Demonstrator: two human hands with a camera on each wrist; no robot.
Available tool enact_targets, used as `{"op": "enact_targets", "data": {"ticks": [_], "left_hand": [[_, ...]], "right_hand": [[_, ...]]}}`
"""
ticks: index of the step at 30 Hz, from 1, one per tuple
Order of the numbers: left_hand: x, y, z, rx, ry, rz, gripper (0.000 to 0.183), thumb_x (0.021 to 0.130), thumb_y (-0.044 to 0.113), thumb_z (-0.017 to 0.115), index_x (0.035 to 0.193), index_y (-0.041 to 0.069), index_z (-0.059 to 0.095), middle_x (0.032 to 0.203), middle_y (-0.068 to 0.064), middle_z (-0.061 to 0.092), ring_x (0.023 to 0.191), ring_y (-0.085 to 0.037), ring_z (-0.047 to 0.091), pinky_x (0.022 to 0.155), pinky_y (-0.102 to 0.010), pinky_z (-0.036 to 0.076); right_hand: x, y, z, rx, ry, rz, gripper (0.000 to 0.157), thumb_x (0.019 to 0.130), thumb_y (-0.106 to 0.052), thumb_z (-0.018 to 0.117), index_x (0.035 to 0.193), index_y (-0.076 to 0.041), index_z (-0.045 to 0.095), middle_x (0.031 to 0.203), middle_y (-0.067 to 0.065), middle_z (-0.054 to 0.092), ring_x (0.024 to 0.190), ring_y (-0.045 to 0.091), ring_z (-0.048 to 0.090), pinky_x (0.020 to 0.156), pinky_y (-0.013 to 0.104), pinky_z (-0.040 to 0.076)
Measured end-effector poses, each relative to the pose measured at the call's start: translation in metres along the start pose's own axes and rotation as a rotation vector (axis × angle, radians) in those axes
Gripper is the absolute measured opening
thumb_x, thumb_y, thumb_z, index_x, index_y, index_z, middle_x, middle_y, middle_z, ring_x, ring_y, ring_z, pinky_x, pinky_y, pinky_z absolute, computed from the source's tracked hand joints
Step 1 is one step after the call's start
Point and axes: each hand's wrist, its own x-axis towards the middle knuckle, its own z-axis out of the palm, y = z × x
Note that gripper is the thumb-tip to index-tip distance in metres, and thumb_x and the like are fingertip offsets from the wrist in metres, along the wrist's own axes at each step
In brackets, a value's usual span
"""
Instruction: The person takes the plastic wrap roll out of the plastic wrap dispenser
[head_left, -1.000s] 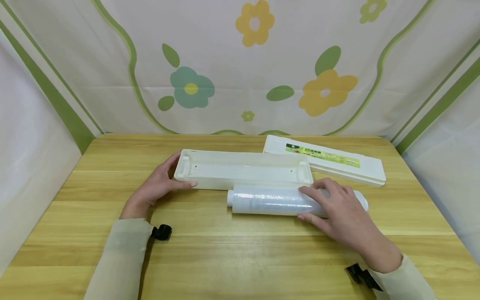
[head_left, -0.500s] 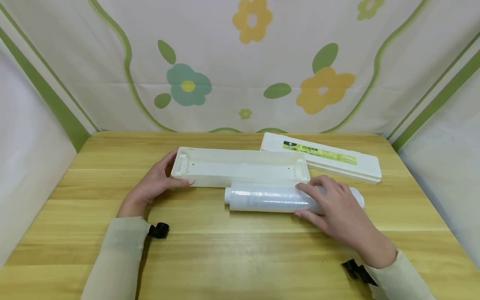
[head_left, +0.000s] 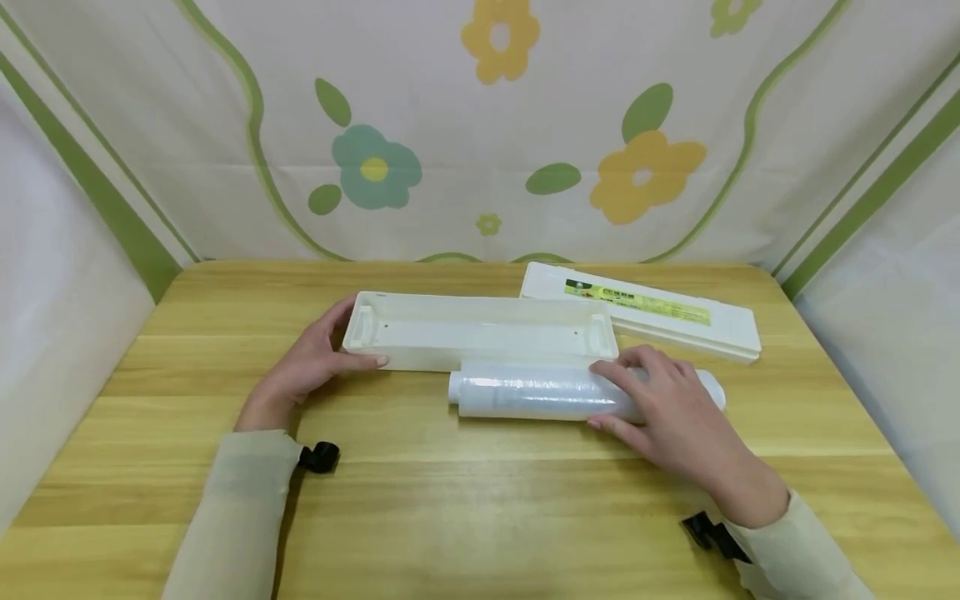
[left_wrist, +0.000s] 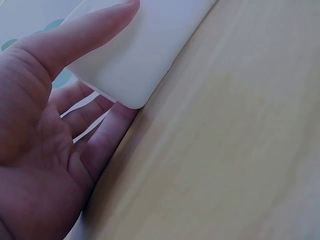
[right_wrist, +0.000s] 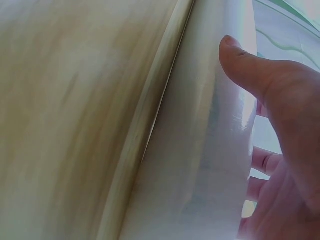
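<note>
A roll of plastic wrap (head_left: pixel 536 392) lies lengthwise on the table in the head view, in front of a long white box (head_left: pixel 480 333) that stands with its open side up. My right hand (head_left: pixel 671 408) grips the roll right of its middle; in the right wrist view the thumb (right_wrist: pixel 250 65) lies along the near side and the fingers reach round behind. At the box's left end, my left hand (head_left: pixel 311 358) holds the corner. Its thumb (left_wrist: pixel 100 30) presses the front wall in the left wrist view, with the other fingers at the end and partly hidden.
Behind the box at the right, a white lid (head_left: pixel 660 312) with a green and yellow label lies at a slant on the wooden table (head_left: pixel 480 508). A flower-patterned curtain (head_left: pixel 465 125) hangs behind the table's far edge.
The whole head view has shifted slightly. Both hands keep their hold, and the roll, box and lid show no clear movement on the table.
</note>
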Motion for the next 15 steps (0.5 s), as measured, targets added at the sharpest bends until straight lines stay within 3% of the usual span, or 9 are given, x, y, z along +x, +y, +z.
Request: {"op": "enact_targets", "data": {"ticks": [3, 9, 15], "left_hand": [[-0.0002, -0.0015, 0.0022, -0.001, 0.005, -0.007, 0.109, 0.084, 0.019, 0.094, 0.170, 0.029, 0.029, 0.158, -0.006, 0.048, 0.134, -0.027, 0.049, 0.109, -0.029, 0.043], [-0.0009, 0.0000, 0.0044, 0.019, 0.004, -0.021, 0.113, 0.083, 0.021, 0.095, 0.172, 0.026, 0.025, 0.162, -0.007, 0.045, 0.140, -0.029, 0.046, 0.118, -0.044, 0.037], [0.0003, 0.0029, 0.0058, 0.002, 0.007, -0.019, 0.111, 0.084, 0.017, 0.094, 0.171, 0.025, 0.027, 0.160, -0.007, 0.047, 0.136, -0.027, 0.047, 0.113, -0.034, 0.041]], "right_hand": [[-0.0020, 0.0003, 0.0000, -0.002, -0.014, 0.013, 0.059, 0.085, -0.047, 0.090, 0.136, -0.025, 0.069, 0.121, 0.010, 0.063, 0.101, 0.027, 0.065, 0.087, 0.055, 0.048], [-0.0070, -0.0001, 0.0007, 0.002, -0.022, 0.033, 0.061, 0.084, -0.047, 0.090, 0.136, -0.024, 0.069, 0.123, 0.011, 0.062, 0.103, 0.029, 0.065, 0.088, 0.055, 0.048], [-0.0088, 0.0003, 0.0004, 0.002, -0.008, 0.032, 0.062, 0.084, -0.046, 0.091, 0.138, -0.024, 0.068, 0.124, 0.011, 0.061, 0.103, 0.029, 0.065, 0.088, 0.054, 0.048]]}}
